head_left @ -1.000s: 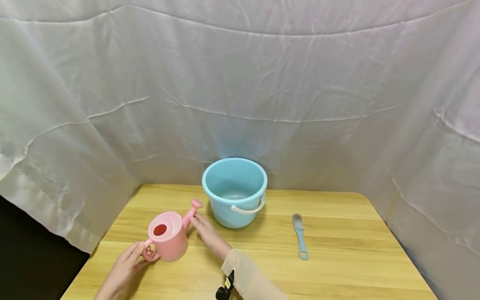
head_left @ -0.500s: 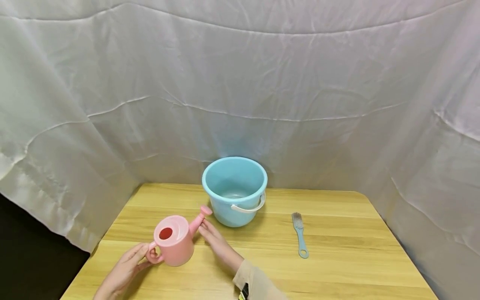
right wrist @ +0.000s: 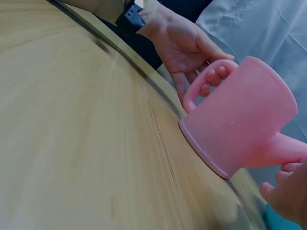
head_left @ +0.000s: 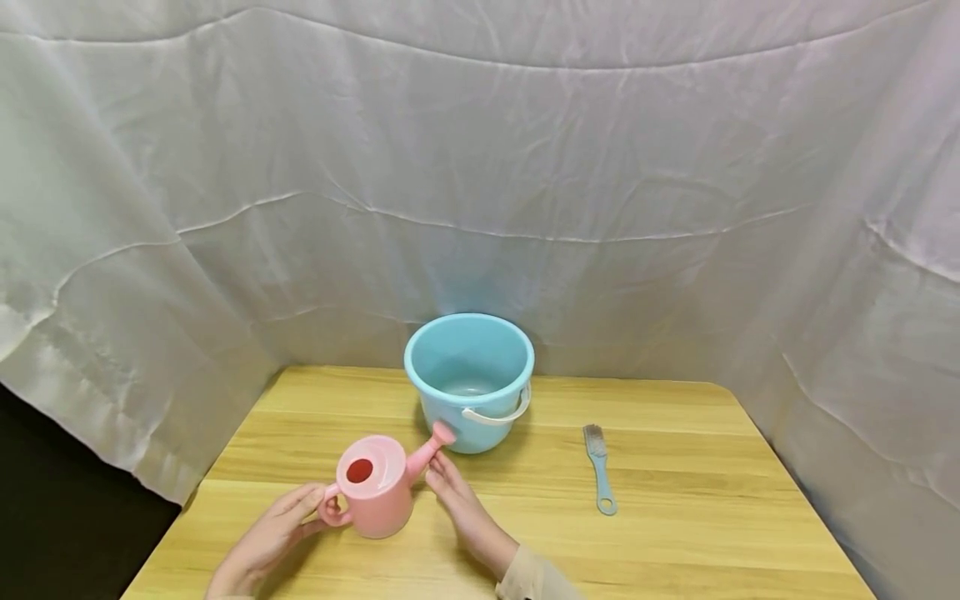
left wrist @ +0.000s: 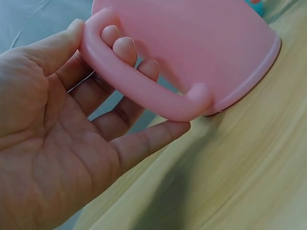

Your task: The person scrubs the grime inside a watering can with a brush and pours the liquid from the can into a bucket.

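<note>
A pink watering can (head_left: pixel 378 492) stands upright, with a round red-lined opening in its top; I cannot tell whether its base rests on the table. My left hand (head_left: pixel 273 529) grips its handle (left wrist: pixel 139 88), fingers passing through the loop and thumb on top. My right hand (head_left: pixel 468 508) touches the underside of the spout (head_left: pixel 422 457) with fairly straight fingers, its fingertips (right wrist: pixel 283 176) below the spout in the right wrist view. In the head view, the sprinkler head (head_left: pixel 444 432) overlaps the lower front of a light blue bucket (head_left: pixel 468 425); contact between them is unclear.
The bucket stands at the table's back edge, its white handle (head_left: pixel 498 417) hanging at the front right. A blue-handled brush (head_left: pixel 602 471) lies to the right on the wooden table (head_left: pixel 675 517). Grey curtains (head_left: pixel 525 167) enclose the back and sides.
Both hands have moved the watering can to the right and slightly toward me. Its sprinkler head now overlaps the bucket in the head view. Bucket and brush have stayed put.
</note>
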A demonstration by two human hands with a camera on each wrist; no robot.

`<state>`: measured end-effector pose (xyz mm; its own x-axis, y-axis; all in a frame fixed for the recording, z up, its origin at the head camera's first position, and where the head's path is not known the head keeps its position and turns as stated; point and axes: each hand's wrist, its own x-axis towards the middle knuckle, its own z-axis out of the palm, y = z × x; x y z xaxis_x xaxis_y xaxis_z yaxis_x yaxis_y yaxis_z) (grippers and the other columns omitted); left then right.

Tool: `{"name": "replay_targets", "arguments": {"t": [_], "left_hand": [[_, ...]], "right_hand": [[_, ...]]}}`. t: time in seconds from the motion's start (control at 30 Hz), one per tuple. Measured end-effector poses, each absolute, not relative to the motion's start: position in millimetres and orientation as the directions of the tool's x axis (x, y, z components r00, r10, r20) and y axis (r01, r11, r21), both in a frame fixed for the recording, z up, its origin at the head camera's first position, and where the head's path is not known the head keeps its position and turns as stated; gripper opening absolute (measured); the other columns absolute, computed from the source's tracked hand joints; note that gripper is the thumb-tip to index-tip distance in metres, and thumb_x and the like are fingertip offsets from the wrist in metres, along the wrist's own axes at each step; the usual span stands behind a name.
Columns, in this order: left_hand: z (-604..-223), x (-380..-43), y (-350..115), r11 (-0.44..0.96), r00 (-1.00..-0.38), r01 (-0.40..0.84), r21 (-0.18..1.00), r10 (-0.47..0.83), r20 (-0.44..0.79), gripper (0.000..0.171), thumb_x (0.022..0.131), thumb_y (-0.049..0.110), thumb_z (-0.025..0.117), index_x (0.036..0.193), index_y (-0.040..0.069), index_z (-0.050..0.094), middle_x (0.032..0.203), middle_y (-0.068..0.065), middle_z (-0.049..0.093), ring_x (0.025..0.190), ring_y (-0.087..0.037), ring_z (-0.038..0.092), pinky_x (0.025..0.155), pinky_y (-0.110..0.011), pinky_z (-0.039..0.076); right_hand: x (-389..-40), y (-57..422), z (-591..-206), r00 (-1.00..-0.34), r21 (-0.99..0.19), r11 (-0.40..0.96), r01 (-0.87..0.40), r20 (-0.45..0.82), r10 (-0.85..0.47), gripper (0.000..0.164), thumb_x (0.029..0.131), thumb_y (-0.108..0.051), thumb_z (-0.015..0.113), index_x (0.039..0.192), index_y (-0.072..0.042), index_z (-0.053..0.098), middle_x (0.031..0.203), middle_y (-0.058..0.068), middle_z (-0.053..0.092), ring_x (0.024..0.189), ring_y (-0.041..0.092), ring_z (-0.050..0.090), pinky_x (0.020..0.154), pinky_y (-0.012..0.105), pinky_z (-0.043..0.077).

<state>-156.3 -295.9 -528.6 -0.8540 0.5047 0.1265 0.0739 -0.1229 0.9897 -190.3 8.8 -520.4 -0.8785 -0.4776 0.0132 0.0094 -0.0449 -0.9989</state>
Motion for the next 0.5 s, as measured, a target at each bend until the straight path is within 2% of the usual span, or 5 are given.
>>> {"name": "replay_targets", "arguments": {"t": [0.07,0.17,0.37,0.5], "left_hand": [[-529.2,-158.7,-291.3,-0.137,-0.842,0.074,0.988,0.522,0.136,0.038,0.107,0.008,0.023,0.125,-0.009,0.052,0.116,0.002,0.066,0.113,-0.017,0.065,0.101,-0.029,0.051],[-529.8,-163.5,-282.3,-0.138,-0.834,0.073,0.988,0.534,0.136,0.038,0.107,0.008,0.024,0.124,-0.009,0.053,0.114,-0.001,0.066,0.113,-0.018,0.065,0.101,-0.031,0.051],[-530.6,-172.8,-262.9,-0.165,-0.805,0.063,0.984,0.575,0.148,0.036,0.107,0.007,0.024,0.115,-0.011,0.054,0.116,-0.001,0.064,0.115,-0.018,0.063,0.104,-0.032,0.050],[-531.6,-179.5,-247.1,-0.169,-0.799,0.059,0.984,0.583,0.149,0.035,0.107,0.007,0.025,0.107,-0.008,0.056,0.117,-0.002,0.063,0.114,-0.015,0.062,0.104,-0.033,0.050]], "right_hand": [[-187.0,14.8,-520.5,-0.887,-0.999,-0.049,0.005,0.018,-0.462,0.070,0.104,-0.039,0.038,0.154,0.001,0.010,0.159,0.025,0.017,0.148,0.041,0.016,0.120,0.058,0.017],[-182.5,24.1,-520.7,-0.899,-0.998,-0.062,0.000,0.027,-0.437,0.070,0.104,-0.038,0.038,0.153,0.002,0.009,0.159,0.026,0.016,0.148,0.042,0.016,0.120,0.059,0.015],[-177.4,42.3,-522.4,-0.926,-0.998,-0.067,-0.015,0.039,-0.377,0.068,0.104,-0.032,0.039,0.152,0.005,0.010,0.158,0.028,0.016,0.148,0.043,0.015,0.120,0.059,0.016],[-174.2,52.9,-522.4,-0.959,-0.996,-0.090,-0.014,0.039,-0.282,0.065,0.103,-0.028,0.042,0.151,0.007,0.016,0.156,0.029,0.021,0.146,0.045,0.020,0.118,0.059,0.023]]}}
